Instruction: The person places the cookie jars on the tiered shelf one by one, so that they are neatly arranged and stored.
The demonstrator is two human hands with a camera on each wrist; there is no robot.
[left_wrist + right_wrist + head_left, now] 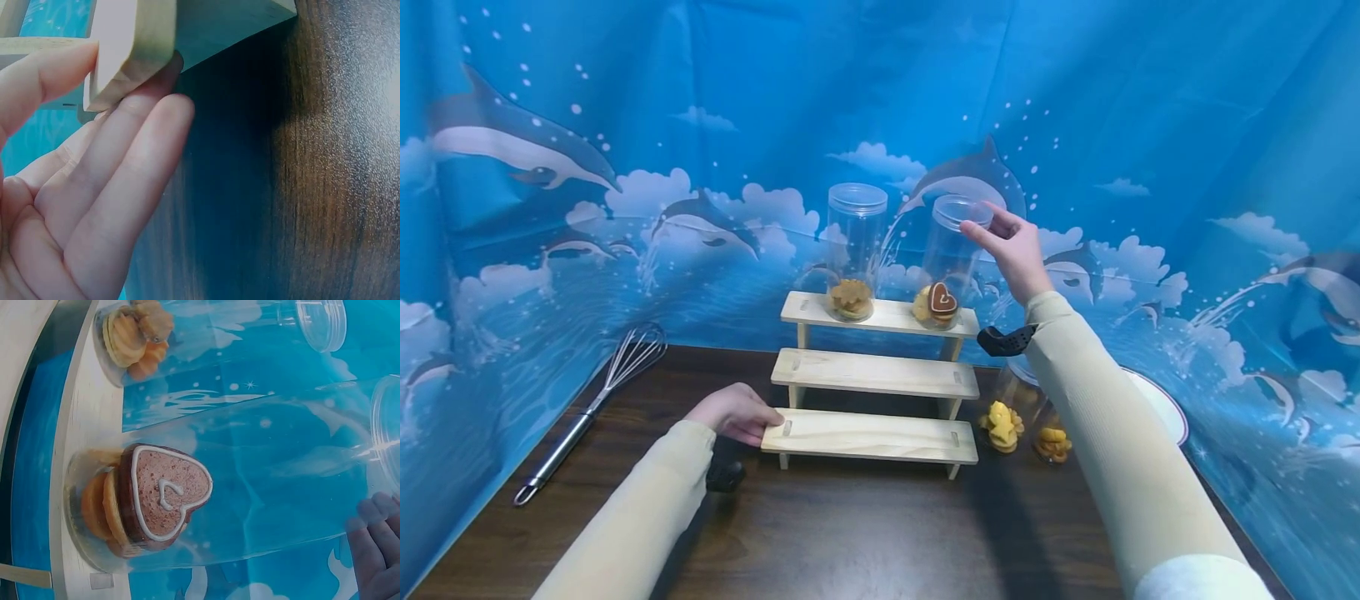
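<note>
A three-step wooden stand (872,371) stands on the dark table. My left hand (741,414) holds the left end of its lowest step, thumb at the top and fingers beneath. On the top step, toward the right, a tall clear lidded jar (951,250) contains cookies, one a brown heart-shaped cookie with white icing (169,494). My right hand (1011,250) grips this jar near its lid, thumb in front and fingers at the far side. Left of it on the same step is a second clear jar (857,242) with cookies (134,340) at its bottom.
A metal whisk (591,412) lies at the left. Right of the stand, two more cookie jars (1002,421) stand on the table, partly behind my right forearm. Behind that arm shows a white dish's rim (1172,412). A blue dolphin-print curtain (880,100) hangs around the table.
</note>
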